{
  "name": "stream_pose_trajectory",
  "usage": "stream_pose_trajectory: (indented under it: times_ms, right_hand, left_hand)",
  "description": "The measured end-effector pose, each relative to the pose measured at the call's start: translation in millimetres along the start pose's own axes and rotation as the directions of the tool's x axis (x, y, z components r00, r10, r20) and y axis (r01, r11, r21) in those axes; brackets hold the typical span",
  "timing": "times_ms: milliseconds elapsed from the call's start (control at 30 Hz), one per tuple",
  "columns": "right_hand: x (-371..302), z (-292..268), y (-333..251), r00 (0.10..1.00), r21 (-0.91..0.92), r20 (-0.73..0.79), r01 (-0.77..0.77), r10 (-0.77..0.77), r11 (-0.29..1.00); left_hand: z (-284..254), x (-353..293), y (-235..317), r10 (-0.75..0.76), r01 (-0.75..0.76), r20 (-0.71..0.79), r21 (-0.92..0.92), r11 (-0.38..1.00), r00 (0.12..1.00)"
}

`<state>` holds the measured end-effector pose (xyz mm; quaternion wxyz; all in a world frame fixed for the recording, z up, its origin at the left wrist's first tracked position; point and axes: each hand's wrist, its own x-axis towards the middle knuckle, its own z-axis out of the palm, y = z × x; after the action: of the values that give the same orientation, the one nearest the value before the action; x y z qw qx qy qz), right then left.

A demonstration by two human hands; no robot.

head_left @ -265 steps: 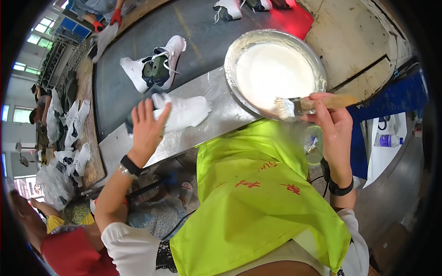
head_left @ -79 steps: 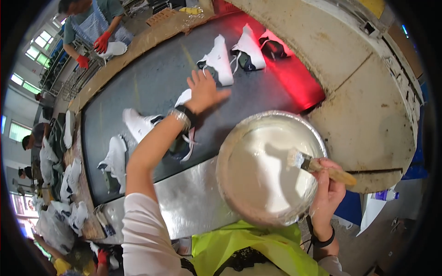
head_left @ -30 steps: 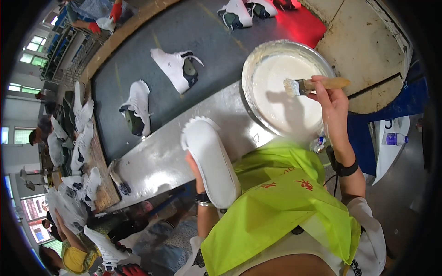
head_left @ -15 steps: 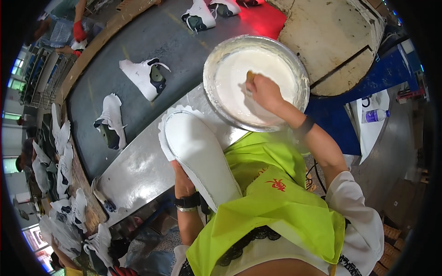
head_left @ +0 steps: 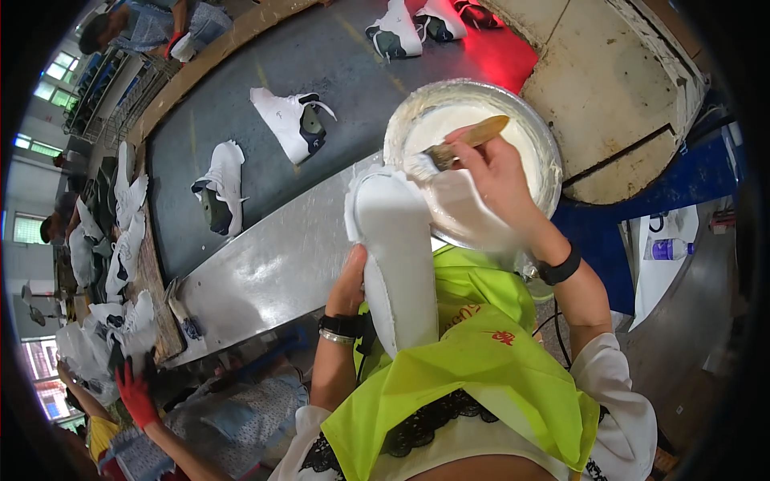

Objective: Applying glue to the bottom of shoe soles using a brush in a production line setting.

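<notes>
My left hand [head_left: 348,282] is closed around the side of a white shoe upper [head_left: 395,244], its flat stitched underside facing up and its frilled rounded end pointing away from me. My right hand [head_left: 504,180] grips a brush [head_left: 486,130] with a wooden handle. White liquid coats the bristles, which hang beside the rounded end of the upper; I cannot tell whether they touch it. Under my right hand is a round metal basin [head_left: 555,152] holding a thick white liquid [head_left: 423,120].
White shoe uppers [head_left: 287,120] [head_left: 224,180] lie on the dark belt [head_left: 200,112] beyond a metal ledge [head_left: 249,276]. Several more are piled at the left. A co-worker's red glove [head_left: 136,393] shows at lower left. A stained round board [head_left: 609,88] stands right of the basin.
My right hand has lifted the brush out of the liquid and brought it toward the upper's rounded end. In the picture, the upper and belt sit farther right. A red-gloved hand has come into view at lower left.
</notes>
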<state>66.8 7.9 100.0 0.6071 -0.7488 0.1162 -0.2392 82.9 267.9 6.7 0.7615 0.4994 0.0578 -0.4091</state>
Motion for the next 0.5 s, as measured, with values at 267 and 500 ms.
stream_pose_trajectory:
  times_ms: [267, 500]
  right_hand:
    - [-29.4, 29.5, -42.5, 0.9, -0.065, 0.387, -0.192, 0.202, 0.979]
    - [21.8, 29.8, -7.6, 0.99, -0.146, 0.113, -0.07, 0.087, 0.987]
  left_hand:
    - [0.7, 1.9, 8.6, 0.165, -0.24, 0.32, 0.211, 0.947, 0.933]
    - [10.2, -7.1, 20.8, 0.014, -0.013, 0.257, -0.002, 1.0, 0.966]
